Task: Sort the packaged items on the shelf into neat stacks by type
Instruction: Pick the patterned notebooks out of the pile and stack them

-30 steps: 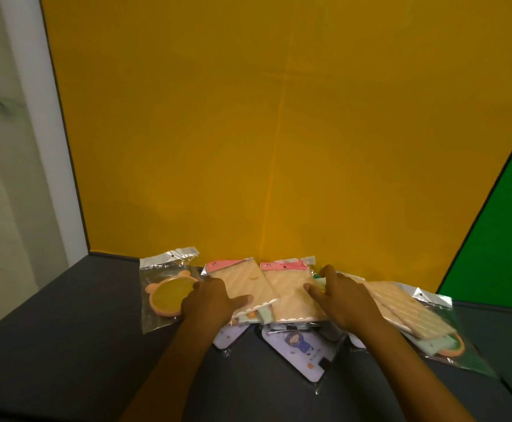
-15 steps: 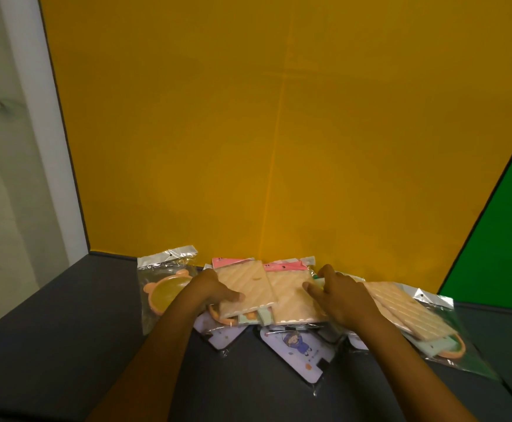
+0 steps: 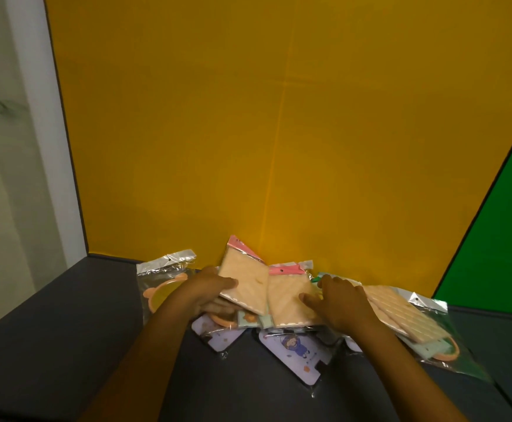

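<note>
While my right hand (image 3: 341,303) is lying flat, unclenched, on a second cream packet (image 3: 289,303), my left hand (image 3: 206,292) is pinching a tilted pink-topped cream quilted packet (image 3: 245,281).

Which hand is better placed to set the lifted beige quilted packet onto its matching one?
Left. The left hand already grips the tilted beige quilted packet with the pink header, right beside the matching flat packet. The right hand rests flat on that one, steadying it.
</note>
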